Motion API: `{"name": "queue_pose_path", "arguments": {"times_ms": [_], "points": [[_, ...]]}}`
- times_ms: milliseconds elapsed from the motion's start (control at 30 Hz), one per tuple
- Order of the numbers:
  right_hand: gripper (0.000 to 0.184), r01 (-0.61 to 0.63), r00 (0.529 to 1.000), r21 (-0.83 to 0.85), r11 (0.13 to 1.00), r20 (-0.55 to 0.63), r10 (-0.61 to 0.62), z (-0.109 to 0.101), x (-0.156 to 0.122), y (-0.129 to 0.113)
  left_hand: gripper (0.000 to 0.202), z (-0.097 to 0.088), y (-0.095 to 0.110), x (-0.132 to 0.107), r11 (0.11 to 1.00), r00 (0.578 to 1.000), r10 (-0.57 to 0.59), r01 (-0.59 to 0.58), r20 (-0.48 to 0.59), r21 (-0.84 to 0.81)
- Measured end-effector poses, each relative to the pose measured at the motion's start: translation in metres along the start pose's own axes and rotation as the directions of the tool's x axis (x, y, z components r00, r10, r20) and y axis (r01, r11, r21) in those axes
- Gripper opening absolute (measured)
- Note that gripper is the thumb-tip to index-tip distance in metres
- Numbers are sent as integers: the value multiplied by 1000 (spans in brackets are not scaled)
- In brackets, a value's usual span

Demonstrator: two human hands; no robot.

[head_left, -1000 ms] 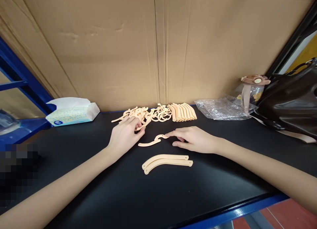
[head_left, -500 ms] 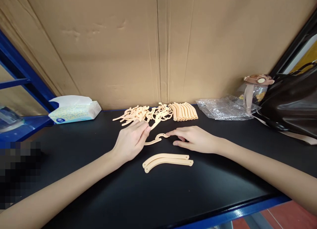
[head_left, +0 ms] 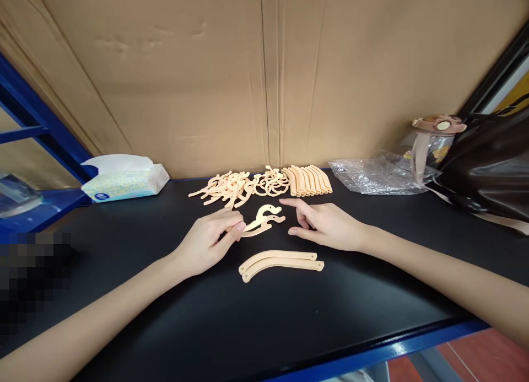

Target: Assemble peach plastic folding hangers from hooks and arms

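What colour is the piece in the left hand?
Pale yellow; the flat, hooked piece shows best in the head view.

Patterned tissue pack, strapped bottle, dark bag

Pale hooked piece aslant, partly overlapping in view a tanner twin on the black tabletop

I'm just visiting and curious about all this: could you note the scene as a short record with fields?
Left hand: pinching a pale hooked piece, overlapping a second hooked piece in view
Right hand: gripping nothing, pointing toward those two pieces
Front: two curved bars, side by side
Farther back: heap of loose pieces, row of curved bars
Left side: tissue pack
Right side: crumpled plastic, bottle, dark bag
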State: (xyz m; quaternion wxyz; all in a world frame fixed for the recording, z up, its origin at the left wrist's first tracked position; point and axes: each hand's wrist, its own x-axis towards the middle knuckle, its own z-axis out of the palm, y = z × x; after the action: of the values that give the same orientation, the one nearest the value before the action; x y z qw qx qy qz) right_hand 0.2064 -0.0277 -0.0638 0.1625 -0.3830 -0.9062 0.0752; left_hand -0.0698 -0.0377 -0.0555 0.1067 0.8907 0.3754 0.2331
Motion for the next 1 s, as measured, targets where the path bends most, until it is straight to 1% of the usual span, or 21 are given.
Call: {"name": "queue_pose_path", "arguments": {"times_ms": [67,167,200,267,367,433,500,600,700,767,867,933,1000], "points": [[52,-13,997,2,1000,-81,13,2,0,0,38,2,4,0,999,999,10,-8,40,-41],[32,27,983,-20,999,-184,-30,5,1,1,38,3,10,-1,996,997,16,-10,76,-85],[28,48,976,-28,998,-211,-53,5,1,1,38,4,12,-1,995,996,19,-11,83,-99],[28,80,961,-33,996,-262,-86,7,1,2,38,3,13,-1,992,995,23,-11,94,-127],[30,111,944,-23,994,-309,-113,8,1,2,39,2,12,-1,986,995,-5,21,95,-163],[29,141,941,-23,990,-309,-141,9,1,2,40,1,12,-1,985,995,-18,35,100,-167],[28,174,938,-34,984,-298,-176,8,2,1,39,1,12,-1,990,996,-2,15,92,-137],[26,198,928,-71,978,-307,-210,6,4,-1,31,2,11,-1,999,997,49,-48,54,-9],[27,175,927,-110,978,-316,-201,6,5,-1,23,5,9,-1,990,997,78,-79,20,119],[26,155,934,-111,982,-307,-182,7,6,0,22,6,6,-1,981,996,88,-84,-13,174],[25,146,946,-72,987,-280,-161,10,6,3,23,7,3,0,959,987,145,-122,-74,257],[26,156,955,-46,987,-250,-162,12,7,4,22,6,2,1,945,979,183,-151,-88,290],[26,165,961,-37,986,-218,-169,13,8,6,21,6,2,2,940,977,199,-167,-79,297]]}}
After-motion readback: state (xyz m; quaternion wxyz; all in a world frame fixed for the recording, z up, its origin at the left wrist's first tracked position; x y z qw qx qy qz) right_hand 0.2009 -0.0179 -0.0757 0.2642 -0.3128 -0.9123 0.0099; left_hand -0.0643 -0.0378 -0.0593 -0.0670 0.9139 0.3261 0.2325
